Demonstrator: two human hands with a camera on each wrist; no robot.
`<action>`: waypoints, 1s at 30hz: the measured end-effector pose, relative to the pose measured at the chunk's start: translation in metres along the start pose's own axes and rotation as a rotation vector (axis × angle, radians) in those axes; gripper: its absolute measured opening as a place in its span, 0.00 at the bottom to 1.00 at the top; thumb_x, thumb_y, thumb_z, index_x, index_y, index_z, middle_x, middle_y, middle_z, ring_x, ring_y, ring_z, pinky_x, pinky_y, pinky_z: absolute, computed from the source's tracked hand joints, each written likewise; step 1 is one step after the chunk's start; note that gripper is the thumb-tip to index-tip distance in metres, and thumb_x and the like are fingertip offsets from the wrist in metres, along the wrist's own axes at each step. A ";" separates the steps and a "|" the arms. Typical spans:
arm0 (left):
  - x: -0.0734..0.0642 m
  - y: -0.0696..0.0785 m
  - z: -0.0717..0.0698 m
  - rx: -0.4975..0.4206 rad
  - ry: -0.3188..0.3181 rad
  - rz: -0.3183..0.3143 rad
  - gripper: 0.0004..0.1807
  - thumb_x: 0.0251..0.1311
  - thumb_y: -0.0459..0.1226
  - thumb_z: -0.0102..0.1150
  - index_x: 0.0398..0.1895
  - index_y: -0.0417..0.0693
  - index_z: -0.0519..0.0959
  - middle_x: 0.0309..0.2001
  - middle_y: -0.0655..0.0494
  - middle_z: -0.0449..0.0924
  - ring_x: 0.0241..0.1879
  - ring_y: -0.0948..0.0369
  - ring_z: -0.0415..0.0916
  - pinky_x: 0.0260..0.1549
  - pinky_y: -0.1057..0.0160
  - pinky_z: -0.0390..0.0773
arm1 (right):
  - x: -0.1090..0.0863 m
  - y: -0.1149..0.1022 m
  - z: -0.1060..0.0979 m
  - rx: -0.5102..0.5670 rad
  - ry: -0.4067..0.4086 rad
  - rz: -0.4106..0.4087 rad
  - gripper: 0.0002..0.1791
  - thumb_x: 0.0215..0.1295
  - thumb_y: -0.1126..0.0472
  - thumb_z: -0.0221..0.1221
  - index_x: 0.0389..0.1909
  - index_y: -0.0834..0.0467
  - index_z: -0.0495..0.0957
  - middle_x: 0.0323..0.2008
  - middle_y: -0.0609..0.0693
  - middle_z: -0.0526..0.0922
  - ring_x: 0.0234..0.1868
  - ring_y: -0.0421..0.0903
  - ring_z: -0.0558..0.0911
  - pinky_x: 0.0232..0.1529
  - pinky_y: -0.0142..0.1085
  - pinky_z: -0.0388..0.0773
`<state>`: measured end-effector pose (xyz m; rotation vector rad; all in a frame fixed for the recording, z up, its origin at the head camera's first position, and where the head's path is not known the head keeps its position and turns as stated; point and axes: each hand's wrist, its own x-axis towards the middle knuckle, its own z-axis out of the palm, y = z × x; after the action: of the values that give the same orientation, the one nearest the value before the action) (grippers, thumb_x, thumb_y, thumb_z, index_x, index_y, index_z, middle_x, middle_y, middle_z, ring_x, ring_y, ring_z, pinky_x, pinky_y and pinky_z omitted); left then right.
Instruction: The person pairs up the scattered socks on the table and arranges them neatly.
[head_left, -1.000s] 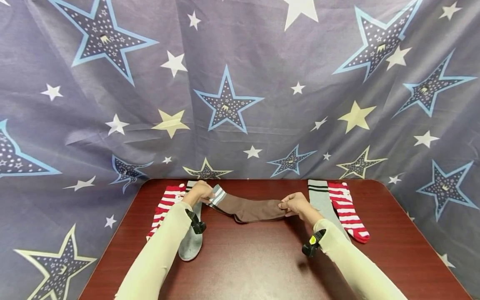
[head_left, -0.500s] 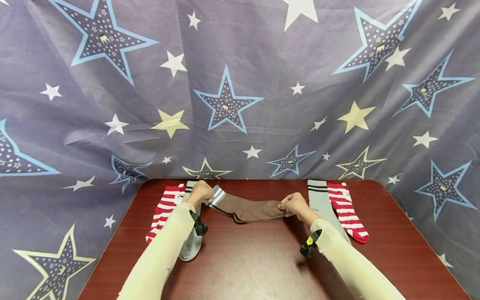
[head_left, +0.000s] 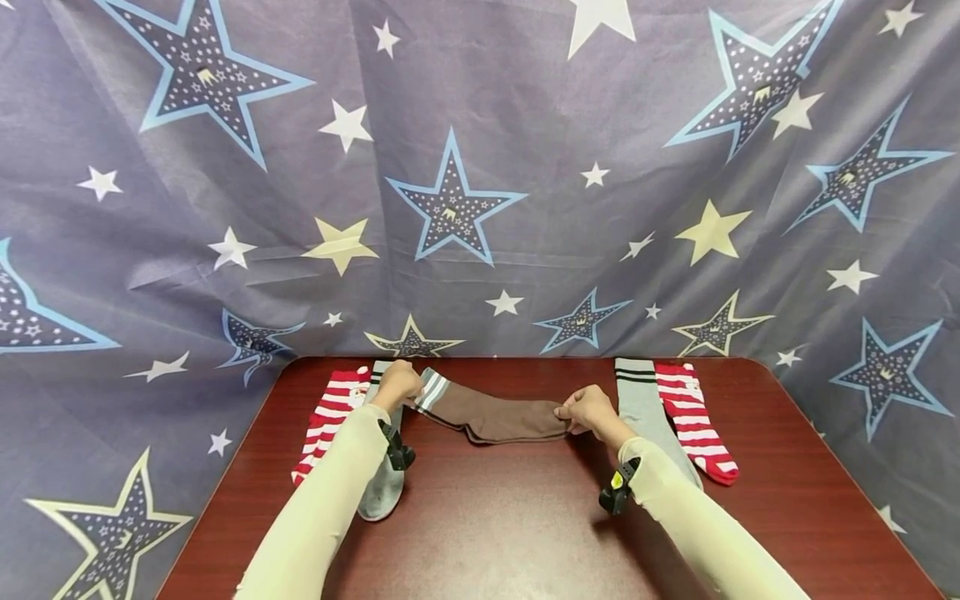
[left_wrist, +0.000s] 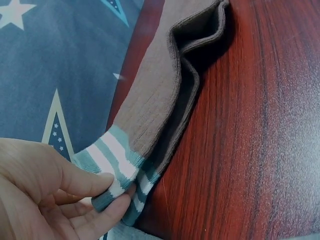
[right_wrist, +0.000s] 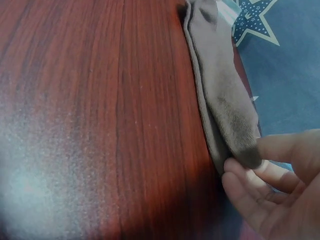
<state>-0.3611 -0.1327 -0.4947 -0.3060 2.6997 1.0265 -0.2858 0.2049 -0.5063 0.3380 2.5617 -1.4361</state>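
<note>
Brown socks (head_left: 498,418), layered as a pair, span the gap between both hands: left hand (head_left: 399,383) pinches the striped cuff end (left_wrist: 117,152), right hand (head_left: 590,408) the toe end (right_wrist: 242,142), fingertips nearly closed. Light, even tension should keep the layers aligned.

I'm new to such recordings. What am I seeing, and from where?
No machine here, just a person's bare left hand and right hand. The wide picture comes from a head-worn camera; the close-ups from the left wrist camera and right wrist camera. On the reddish table lie a grey sock and red-striped sock at left, with a second grey sock and second red-striped sock at right. Between them, the hands hold what looks like two stacked brown socks: the left pinches the banded cuff, the right the toe end.
</note>
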 end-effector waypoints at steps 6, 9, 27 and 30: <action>-0.001 0.001 -0.002 0.066 0.025 -0.021 0.29 0.52 0.25 0.67 0.60 0.31 0.75 0.61 0.31 0.77 0.26 0.52 0.88 0.28 0.61 0.88 | 0.003 0.001 0.003 -0.044 0.012 -0.030 0.08 0.58 0.68 0.70 0.24 0.66 0.82 0.19 0.49 0.81 0.16 0.41 0.81 0.24 0.38 0.86; 0.000 0.001 -0.002 0.135 0.039 -0.011 0.24 0.49 0.27 0.71 0.52 0.31 0.79 0.51 0.31 0.83 0.20 0.56 0.86 0.22 0.64 0.86 | 0.004 0.001 0.004 -0.071 0.023 -0.035 0.09 0.57 0.68 0.71 0.22 0.65 0.82 0.18 0.50 0.82 0.16 0.41 0.81 0.23 0.37 0.86; -0.005 0.012 0.005 0.256 0.152 -0.037 0.16 0.44 0.31 0.72 0.38 0.35 0.83 0.46 0.37 0.85 0.41 0.47 0.83 0.30 0.55 0.84 | 0.003 -0.001 0.005 -0.277 0.076 -0.078 0.11 0.52 0.62 0.75 0.19 0.60 0.82 0.14 0.51 0.82 0.14 0.42 0.81 0.21 0.37 0.84; -0.004 0.012 0.006 0.265 0.152 -0.052 0.16 0.44 0.30 0.72 0.39 0.35 0.83 0.46 0.37 0.85 0.40 0.48 0.84 0.29 0.55 0.84 | 0.003 -0.001 0.005 -0.298 0.083 -0.077 0.12 0.52 0.61 0.75 0.19 0.59 0.82 0.13 0.50 0.81 0.13 0.41 0.79 0.20 0.35 0.82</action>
<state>-0.3602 -0.1196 -0.4903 -0.4158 2.9021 0.6443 -0.2881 0.2003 -0.5094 0.2602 2.8308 -1.0576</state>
